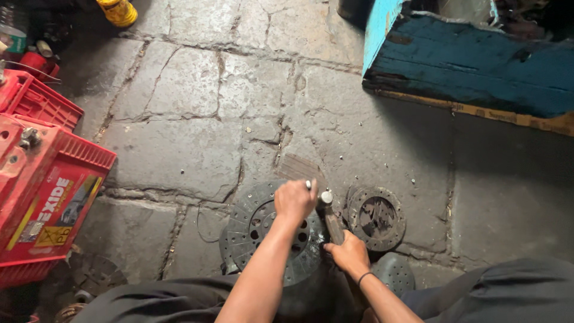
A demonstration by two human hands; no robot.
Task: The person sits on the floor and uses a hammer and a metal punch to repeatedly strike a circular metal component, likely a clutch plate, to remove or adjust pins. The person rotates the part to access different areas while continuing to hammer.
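Down on the stone floor (pixel 191 90), the person's left hand (pixel 295 200) is closed in a fist around a small metal pin (pixel 308 185), pressed onto the large dark clutch disc (pixel 269 233) lying flat near the floor's near edge. The right hand (pixel 350 254) is wrapped tight around the wooden handle of a hammer (pixel 330 215), its steel head just beside the pin. A smaller worn disc (pixel 376 216) lies just right of the hammer. A red battery (pixel 48 197) sits at the left edge, a blue wooden box (pixel 472 60) in the far right corner.
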